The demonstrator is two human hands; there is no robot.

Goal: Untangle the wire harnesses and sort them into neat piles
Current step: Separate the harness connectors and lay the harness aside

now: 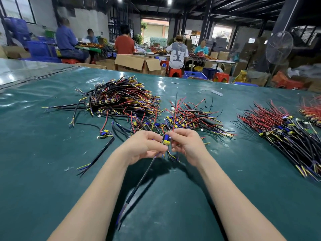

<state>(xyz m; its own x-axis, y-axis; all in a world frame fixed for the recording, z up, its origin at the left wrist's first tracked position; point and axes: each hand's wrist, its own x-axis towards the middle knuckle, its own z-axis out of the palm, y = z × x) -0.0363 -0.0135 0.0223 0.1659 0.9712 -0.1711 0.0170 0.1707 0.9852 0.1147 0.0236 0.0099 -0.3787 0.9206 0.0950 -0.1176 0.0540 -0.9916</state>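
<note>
Both hands meet above the green table (52,171), holding one wire harness (166,139) with a blue and yellow connector. My left hand (145,146) grips its black sheathed cable, which hangs down toward me. My right hand (186,145) pinches the connector end, with red and black wires rising from it. Just beyond my hands lies a tangled heap of harnesses (187,117). A larger stacked pile (121,98) sits at the back left. A sorted pile with red wires (281,131) lies to the right.
A single loose harness (104,145) lies left of my hands. Another red pile (312,112) shows at the far right edge. Small white scraps (217,92) lie farther back. Beyond the table are cardboard boxes (137,64), stools, a fan and seated workers.
</note>
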